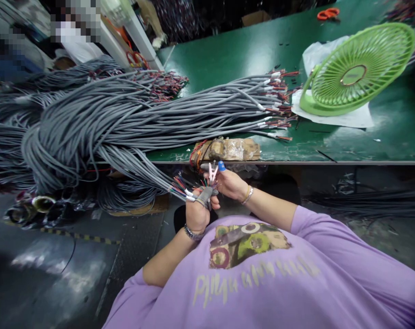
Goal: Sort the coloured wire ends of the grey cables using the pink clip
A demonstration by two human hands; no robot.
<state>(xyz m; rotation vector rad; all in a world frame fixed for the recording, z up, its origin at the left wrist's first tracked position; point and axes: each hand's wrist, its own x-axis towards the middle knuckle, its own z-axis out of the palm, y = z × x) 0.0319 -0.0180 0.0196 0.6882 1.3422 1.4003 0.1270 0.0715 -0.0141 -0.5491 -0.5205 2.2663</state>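
My left hand is closed around the end of a grey cable in front of the table edge, with grey wrapping on its fingers. Thin coloured wires fan out of the cable end between my two hands. Against them my right hand has its fingers bent inward, with a blue cover on one fingertip. A pale pinkish V-shaped piece sticks up at its fingers; its kind is unclear. What exactly the right fingers pinch is hidden. More cables hang from the table beside my left hand.
A large bundle of grey cables lies across the green table. At the near edge sits a taped wooden block. A green fan stands right, orange-handled scissors behind. A person is at upper left.
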